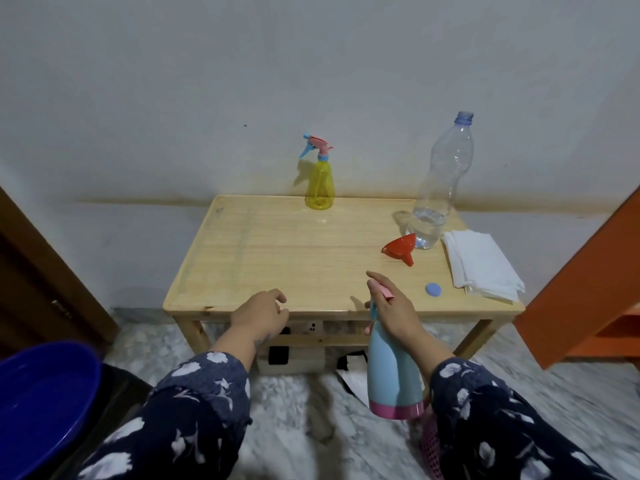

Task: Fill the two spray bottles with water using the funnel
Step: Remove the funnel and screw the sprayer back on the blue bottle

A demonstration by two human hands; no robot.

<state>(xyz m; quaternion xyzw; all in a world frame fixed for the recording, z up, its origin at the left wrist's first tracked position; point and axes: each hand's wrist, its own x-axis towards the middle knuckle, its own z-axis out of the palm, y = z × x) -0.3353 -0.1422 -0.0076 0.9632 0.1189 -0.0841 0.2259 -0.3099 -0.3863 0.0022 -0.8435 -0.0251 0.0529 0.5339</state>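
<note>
My right hand (394, 308) grips the neck and pink trigger head of a light-blue spray bottle (393, 372) with a pink base, held in the air just in front of the wooden table (263, 258). My left hand (261, 313) hovers at the table's front edge, fingers loosely curled, holding nothing. A yellow spray bottle (320, 185) with a pink and blue head stands at the table's back edge. A red funnel (401, 247) lies on its side at the right. Behind it stands a clear, uncapped plastic water bottle (440, 188) with a little water at the bottom.
A blue bottle cap (433, 289) and a stack of white cloths (479, 265) lie on the table's right side. A blue basin (41, 403) is at lower left, orange furniture (588, 271) at the right, a pink basket (431, 448) by my right sleeve.
</note>
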